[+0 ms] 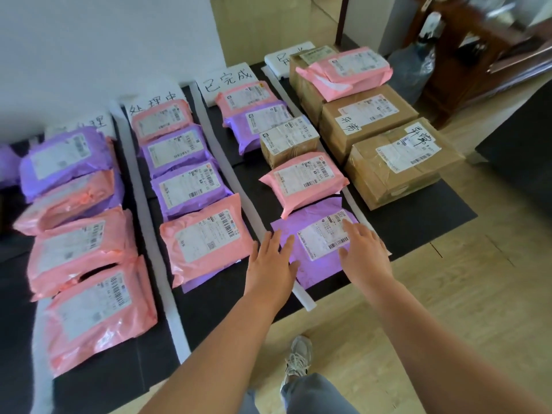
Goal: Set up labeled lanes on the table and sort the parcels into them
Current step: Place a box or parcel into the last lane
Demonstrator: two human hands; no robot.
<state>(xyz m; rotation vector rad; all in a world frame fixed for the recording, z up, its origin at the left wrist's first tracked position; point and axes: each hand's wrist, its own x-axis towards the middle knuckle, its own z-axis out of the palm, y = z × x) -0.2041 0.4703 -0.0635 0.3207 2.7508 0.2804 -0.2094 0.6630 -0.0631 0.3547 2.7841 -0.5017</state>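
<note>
Black table carries four lanes, split by white foam strips, with paper signs at the far ends. Cardboard boxes fill the lane at 2 o'clock.

Task item: flat purple mailer, nearest slot of the third lane. A pink mailer overlaps its 12 o'clock edge. Long axis seems to follow the lane toward 11 o'clock.

Left hand lies flat on its 9 o'clock side and right hand flat at 3 o'clock. Fingers are straight, nothing clasped. Both hands equally near. Judged: squaring it in-lane.

"已完成" on white sign, "处理中" on neighbouring sign, "异常" on cardboard box
</note>
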